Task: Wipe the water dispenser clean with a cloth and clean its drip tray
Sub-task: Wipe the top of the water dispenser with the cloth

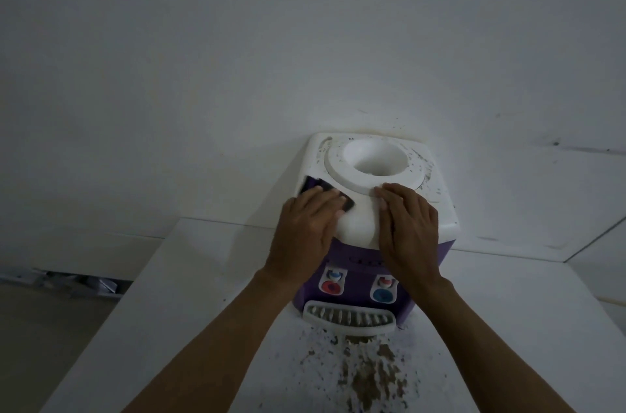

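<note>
Both hands lie flat on the white top of the water dispenser (359,221). The left hand (305,221) presses a dark cloth (311,185) against the front-left corner of the top with straight fingers, and the cloth shows beyond the fingertips. The right hand (408,223) rests palm down at the front right, holding nothing, with its fingertips touching the raised ring (342,180) around the bottle well, seemingly to steady the unit. The dispenser has a purple body and stands on a white counter (203,277) against the wall. The step in hand looks like wiping the top panel. Dark specks (423,163) are scattered over its right and rear parts, so the next move likely calls for sweeping the cloth around the ring to that side, with the right hand shifted out of the way. Below, a red tap (333,284) and a blue tap (382,291) sit above the slotted drip tray (350,317), which looks untouched. Brownish debris (369,367) is spread on the counter just in front of it. No brand, label or writing can be read in this dim view.
</note>
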### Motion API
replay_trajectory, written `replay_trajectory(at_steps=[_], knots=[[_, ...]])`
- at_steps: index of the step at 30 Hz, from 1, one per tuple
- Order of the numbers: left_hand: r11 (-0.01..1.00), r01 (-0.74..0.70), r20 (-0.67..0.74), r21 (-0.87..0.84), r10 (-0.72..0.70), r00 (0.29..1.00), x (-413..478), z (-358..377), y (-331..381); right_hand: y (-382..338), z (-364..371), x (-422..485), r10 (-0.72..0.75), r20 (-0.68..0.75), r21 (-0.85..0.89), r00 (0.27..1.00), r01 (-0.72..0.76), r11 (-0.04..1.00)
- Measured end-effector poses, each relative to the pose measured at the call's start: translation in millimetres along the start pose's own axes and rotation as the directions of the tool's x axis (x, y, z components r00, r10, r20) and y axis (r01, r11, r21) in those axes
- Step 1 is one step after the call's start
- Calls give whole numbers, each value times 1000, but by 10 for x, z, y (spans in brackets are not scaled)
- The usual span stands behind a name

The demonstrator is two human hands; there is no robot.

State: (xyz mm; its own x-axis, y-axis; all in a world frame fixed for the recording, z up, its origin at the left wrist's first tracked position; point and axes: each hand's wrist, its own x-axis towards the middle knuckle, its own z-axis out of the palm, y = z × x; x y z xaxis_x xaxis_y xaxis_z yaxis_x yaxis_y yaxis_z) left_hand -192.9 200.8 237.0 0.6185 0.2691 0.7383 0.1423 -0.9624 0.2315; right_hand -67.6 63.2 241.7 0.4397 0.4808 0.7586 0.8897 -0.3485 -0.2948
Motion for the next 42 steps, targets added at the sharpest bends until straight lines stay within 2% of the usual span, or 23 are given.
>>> replay_trajectory(at_steps=[2, 4, 6, 10, 12, 14, 17, 20, 23, 25, 27, 30, 33, 37, 39, 42], knots=[[984, 177, -23, -37, -178, 984, 75, -14, -68, -3, 2, 0, -1, 17, -13, 1000, 1, 1000], [973, 218, -19, -79, -220, 975, 167, -2, -100, 2, -4, 9, 1, 22, -28, 1000, 0, 1000], [984, 159, -25, -85, -162, 986, 136, 19, -72, -6, -13, 3, -1, 20, -32, 1000, 1, 999], [998, -47, -20, -43, 46, 999, -120, 52, -15, -22, -24, 5, -28, 7, -45, 1000, 28, 999], [998, -55, -13, -13, 55, 998, -96, 59, -23, -29, -25, 12, -33, 23, -48, 999, 34, 998], [998, 65, 1, -24, -65, 998, 14, 83, -42, -33, -27, 21, -31, 45, -51, 999, 33, 998], [951, 282, 21, -127, -282, 959, 154, 117, -117, -43, -63, 25, -27, 79, -36, 997, 30, 999], [922, 343, 2, -180, -349, 937, 92, 112, -69, -57, -98, 26, -33, 112, -19, 993, 35, 999], [975, 191, -49, -115, -198, 979, -30, 93, 87, -55, -117, 23, -39, 131, -33, 991, 44, 999], [995, 77, -21, -58, -78, 997, -9, 93, 108, -67, -112, 55, -58, 142, -51, 988, 66, 996], [998, 47, 31, -36, -46, 998, 108, 85, 71, -102, -100, 107, -85, 152, -38, 985, 91, 995], [988, 136, 84, -72, -129, 988, 322, 47, 14, -184, -83, 210, -104, 156, -14, 982, 108, 994], [954, 258, 78, -150, -249, 965, 449, -5, -50, -198, -59, 266, -107, 159, -23, 981, 112, 993], [836, 495, 86, -238, -490, 868, 430, -89, -101, -173, -46, 259, -100, 154, -20, 983, 104, 994], [810, 511, 78, -287, -512, 855, 328, -105, -104, -168, -45, 250, -94, 158, -21, 983, 98, 995], [885, 369, 3, -284, -384, 923, 69, -90, -93, -164, -36, 240, -80, 154, -19, 985, 84, 996]])
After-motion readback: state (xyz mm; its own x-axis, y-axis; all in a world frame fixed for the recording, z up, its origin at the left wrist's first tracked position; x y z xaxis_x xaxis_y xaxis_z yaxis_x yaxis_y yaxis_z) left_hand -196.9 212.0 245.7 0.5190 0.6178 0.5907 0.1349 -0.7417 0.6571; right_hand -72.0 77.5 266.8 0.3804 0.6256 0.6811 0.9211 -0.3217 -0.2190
